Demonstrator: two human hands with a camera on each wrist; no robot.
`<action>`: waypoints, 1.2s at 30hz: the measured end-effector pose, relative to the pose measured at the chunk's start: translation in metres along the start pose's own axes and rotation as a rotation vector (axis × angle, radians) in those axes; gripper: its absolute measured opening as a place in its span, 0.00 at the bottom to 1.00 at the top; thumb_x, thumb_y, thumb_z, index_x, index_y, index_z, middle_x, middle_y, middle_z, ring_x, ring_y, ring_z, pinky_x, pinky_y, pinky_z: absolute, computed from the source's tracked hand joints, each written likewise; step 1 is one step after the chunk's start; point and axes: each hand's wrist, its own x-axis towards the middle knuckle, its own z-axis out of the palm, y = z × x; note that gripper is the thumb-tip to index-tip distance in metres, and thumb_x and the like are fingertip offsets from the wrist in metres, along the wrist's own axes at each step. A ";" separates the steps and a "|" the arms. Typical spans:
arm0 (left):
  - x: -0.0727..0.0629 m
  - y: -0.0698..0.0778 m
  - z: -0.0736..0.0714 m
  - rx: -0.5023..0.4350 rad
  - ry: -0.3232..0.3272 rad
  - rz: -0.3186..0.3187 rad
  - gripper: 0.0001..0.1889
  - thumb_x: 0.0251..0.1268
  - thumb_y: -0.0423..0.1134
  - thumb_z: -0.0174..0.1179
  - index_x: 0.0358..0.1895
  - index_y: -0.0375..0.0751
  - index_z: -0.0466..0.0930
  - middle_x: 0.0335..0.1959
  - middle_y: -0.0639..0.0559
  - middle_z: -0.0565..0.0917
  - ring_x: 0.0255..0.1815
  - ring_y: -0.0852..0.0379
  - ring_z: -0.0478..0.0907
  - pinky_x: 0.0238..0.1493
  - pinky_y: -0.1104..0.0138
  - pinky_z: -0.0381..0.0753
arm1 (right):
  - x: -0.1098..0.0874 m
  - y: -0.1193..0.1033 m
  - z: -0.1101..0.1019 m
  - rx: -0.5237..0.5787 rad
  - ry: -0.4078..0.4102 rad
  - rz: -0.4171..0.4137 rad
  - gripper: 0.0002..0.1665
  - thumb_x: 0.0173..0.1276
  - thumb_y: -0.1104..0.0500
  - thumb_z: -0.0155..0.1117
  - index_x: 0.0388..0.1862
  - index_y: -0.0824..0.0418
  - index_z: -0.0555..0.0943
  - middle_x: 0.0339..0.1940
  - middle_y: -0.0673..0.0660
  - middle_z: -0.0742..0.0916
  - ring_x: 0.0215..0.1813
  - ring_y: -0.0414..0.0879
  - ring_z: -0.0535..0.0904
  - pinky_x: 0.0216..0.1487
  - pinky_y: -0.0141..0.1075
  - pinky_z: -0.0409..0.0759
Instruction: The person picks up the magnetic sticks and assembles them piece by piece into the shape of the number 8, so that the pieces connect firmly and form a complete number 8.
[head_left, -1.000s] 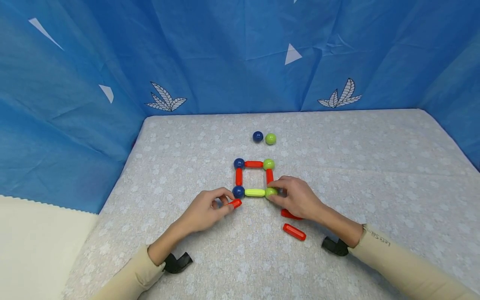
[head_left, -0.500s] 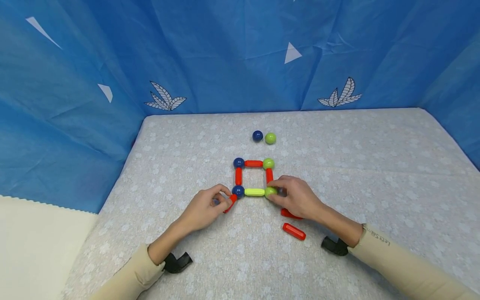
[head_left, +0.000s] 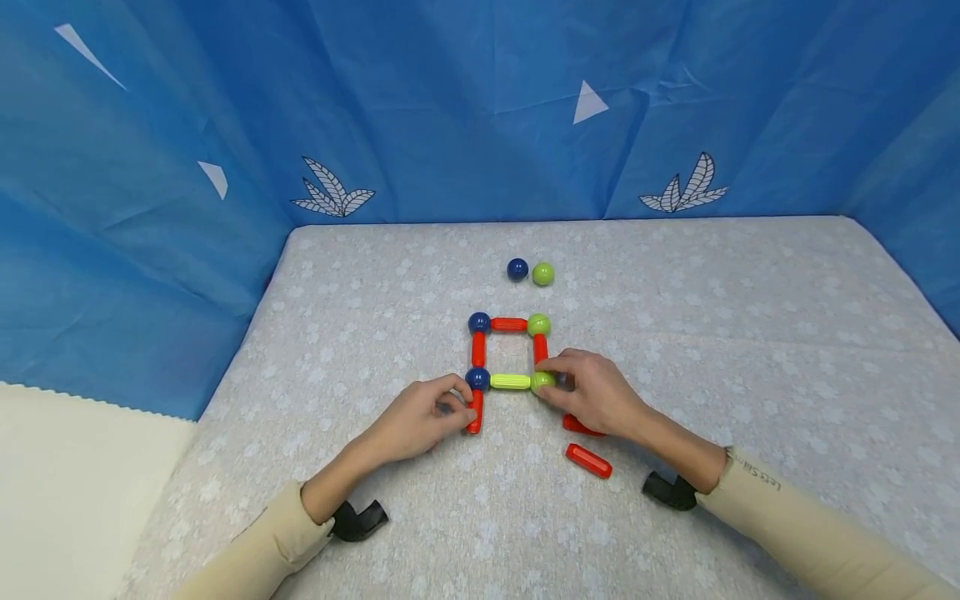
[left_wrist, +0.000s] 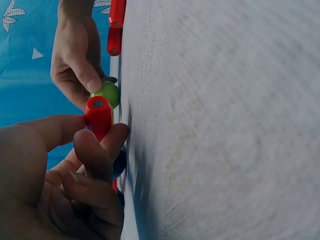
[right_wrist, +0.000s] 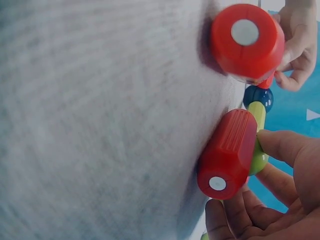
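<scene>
My left hand [head_left: 427, 418] pinches a red rod [head_left: 476, 413] between thumb and fingers; the rod's far end meets the near-left blue ball [head_left: 477, 379]. In the left wrist view the end of this red rod [left_wrist: 98, 116] faces the camera. My right hand [head_left: 596, 389] holds the near-right green ball [head_left: 542, 382] between thumb and fingertips. A yellow-green rod [head_left: 511, 382] joins these two balls. Red rods form the other sides of the square, with a blue ball [head_left: 479, 322] and a green ball [head_left: 538, 324] at its far corners.
Beyond the square lie a loose blue ball [head_left: 517, 269] and a loose green ball [head_left: 543, 273]. Two loose red rods lie near my right wrist, one red rod [head_left: 588, 461] in full view and one red rod [head_left: 582, 427] partly hidden. A patterned cloth [head_left: 750, 333] covers the table.
The red rod in my left hand has swung from slanting beside the blue ball to pointing straight toward me, its end now at the ball. My right hand has stayed on the green ball.
</scene>
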 end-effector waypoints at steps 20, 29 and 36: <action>0.000 0.000 0.000 0.037 0.002 -0.011 0.09 0.69 0.43 0.64 0.46 0.47 0.79 0.36 0.57 0.86 0.12 0.58 0.74 0.19 0.65 0.76 | -0.001 0.000 -0.001 0.000 0.002 0.000 0.18 0.64 0.58 0.72 0.53 0.62 0.85 0.39 0.49 0.84 0.32 0.41 0.72 0.33 0.35 0.72; 0.002 -0.001 -0.002 0.026 0.004 0.002 0.08 0.68 0.43 0.64 0.45 0.47 0.80 0.34 0.58 0.85 0.11 0.58 0.74 0.17 0.64 0.76 | 0.000 0.000 0.000 -0.002 -0.005 0.009 0.19 0.64 0.57 0.72 0.53 0.61 0.85 0.39 0.48 0.84 0.33 0.42 0.72 0.33 0.35 0.73; 0.014 0.003 -0.016 0.069 0.083 0.006 0.05 0.68 0.44 0.64 0.42 0.49 0.83 0.31 0.58 0.84 0.11 0.59 0.71 0.17 0.65 0.73 | 0.000 0.000 -0.001 -0.017 -0.010 0.007 0.19 0.64 0.57 0.72 0.53 0.61 0.85 0.38 0.48 0.83 0.32 0.41 0.72 0.33 0.35 0.73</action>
